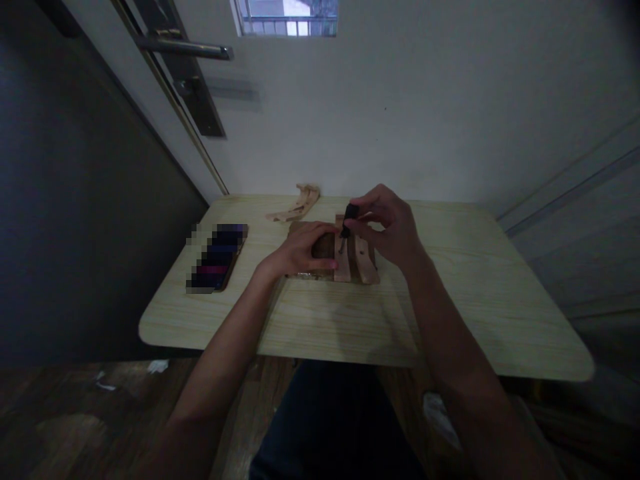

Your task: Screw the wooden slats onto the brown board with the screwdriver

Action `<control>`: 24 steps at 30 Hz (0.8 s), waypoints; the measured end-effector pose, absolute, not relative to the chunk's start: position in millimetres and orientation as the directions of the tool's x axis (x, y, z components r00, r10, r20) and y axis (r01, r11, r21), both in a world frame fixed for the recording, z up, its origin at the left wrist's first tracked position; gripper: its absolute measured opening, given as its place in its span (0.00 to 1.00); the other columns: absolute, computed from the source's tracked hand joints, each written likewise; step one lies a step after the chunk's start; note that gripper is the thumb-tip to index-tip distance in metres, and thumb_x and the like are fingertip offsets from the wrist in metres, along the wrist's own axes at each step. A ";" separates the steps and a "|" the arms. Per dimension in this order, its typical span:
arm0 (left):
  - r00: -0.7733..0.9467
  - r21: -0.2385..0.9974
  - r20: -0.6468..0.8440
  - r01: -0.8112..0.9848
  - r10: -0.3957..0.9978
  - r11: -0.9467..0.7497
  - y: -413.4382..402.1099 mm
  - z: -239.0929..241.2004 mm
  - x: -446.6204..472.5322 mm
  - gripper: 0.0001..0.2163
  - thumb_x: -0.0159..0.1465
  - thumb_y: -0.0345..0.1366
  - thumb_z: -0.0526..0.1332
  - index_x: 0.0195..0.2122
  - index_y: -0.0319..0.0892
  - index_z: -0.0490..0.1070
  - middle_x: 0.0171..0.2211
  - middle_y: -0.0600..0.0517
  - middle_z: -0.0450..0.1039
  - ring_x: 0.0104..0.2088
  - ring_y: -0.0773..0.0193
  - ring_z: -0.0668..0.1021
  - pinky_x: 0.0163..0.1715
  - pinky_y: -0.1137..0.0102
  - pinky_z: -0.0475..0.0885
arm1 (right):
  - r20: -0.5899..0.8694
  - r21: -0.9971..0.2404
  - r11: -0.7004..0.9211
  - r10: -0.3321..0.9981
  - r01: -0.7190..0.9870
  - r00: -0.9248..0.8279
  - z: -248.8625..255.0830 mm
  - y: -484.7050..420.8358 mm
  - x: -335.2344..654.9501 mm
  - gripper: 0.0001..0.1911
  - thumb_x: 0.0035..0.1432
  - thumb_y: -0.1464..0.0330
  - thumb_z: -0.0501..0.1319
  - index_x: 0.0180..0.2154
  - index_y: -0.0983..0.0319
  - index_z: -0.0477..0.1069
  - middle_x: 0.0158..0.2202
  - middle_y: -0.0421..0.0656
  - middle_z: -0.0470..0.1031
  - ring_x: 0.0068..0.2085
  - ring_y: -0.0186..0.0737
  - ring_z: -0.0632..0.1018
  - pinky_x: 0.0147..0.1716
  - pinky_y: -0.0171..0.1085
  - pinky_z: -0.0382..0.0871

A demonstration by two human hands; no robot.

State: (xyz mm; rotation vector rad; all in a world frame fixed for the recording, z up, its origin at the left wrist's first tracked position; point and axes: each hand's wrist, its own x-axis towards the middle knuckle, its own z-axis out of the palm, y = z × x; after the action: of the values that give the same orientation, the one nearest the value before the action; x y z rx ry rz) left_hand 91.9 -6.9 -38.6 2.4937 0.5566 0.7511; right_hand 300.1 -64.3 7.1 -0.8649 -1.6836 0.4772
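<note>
My right hand [393, 223] is closed on a short black-handled tool [351, 213] with a thin metal shaft, like a small screwdriver. It leans slightly, and its tip meets a tan strip [343, 270] that looks like leather. My left hand [305, 247] lies with thumb and fingers spread on a flat brown board [325, 250], their tips at the strip's left edge. Beside it, under my right hand, a second tan strip [367, 267] with dark spots lies on the board. Behind my left hand a curled tan piece [300, 203] rests on the table.
The pale wood-grain table [310, 320] has rounded front corners and stands against a white door [400, 120]. A phone [220, 257], partly pixelated, lies at the left. A metal door handle [185, 48] juts out at the upper left. My legs [335, 420] are below the front edge.
</note>
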 end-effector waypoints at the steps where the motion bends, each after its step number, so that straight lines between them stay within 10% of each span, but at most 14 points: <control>1: 0.770 0.538 0.401 0.241 0.497 -0.807 -7.0 -38.6 92.0 0.34 0.55 0.63 0.60 0.55 0.44 0.66 0.52 0.43 0.71 0.52 0.49 0.73 0.53 0.55 0.66 | 0.661 -0.690 0.652 0.744 0.316 -0.092 7.3 -64.3 299.3 0.13 0.52 0.62 0.68 0.38 0.58 0.70 0.33 0.36 0.74 0.34 0.31 0.78 0.32 0.32 0.78; 11: 0.778 0.533 0.391 0.243 0.491 -0.810 -5.7 -39.7 92.0 0.35 0.55 0.64 0.59 0.57 0.45 0.65 0.53 0.43 0.70 0.53 0.48 0.72 0.54 0.54 0.65 | 0.662 -0.680 0.672 0.735 0.293 -0.149 15.4 -72.7 294.1 0.13 0.57 0.60 0.64 0.41 0.57 0.68 0.52 0.44 0.72 0.42 0.36 0.79 0.34 0.35 0.79; 16: 0.788 0.536 0.370 0.252 0.493 -0.806 -7.6 -35.9 91.1 0.35 0.56 0.64 0.59 0.56 0.44 0.65 0.53 0.41 0.70 0.53 0.49 0.72 0.53 0.54 0.66 | 0.587 -0.747 0.624 0.782 0.231 -0.210 12.1 -72.6 294.4 0.20 0.60 0.60 0.62 0.52 0.54 0.64 0.43 0.42 0.78 0.39 0.36 0.81 0.36 0.35 0.79; 24: 0.786 0.532 0.383 0.242 0.485 -0.812 -6.9 -37.2 92.3 0.34 0.56 0.62 0.61 0.58 0.46 0.64 0.53 0.43 0.71 0.53 0.49 0.72 0.53 0.53 0.66 | 0.625 -0.718 0.612 0.777 0.331 -0.079 7.1 -65.8 293.9 0.16 0.52 0.59 0.69 0.41 0.56 0.71 0.34 0.37 0.77 0.31 0.32 0.80 0.28 0.31 0.76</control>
State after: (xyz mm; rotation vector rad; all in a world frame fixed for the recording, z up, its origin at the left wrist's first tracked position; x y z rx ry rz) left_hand 92.3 -6.9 -37.2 2.5138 0.5457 0.7133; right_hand 293.9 -65.8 7.1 -0.9260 -1.6689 0.4752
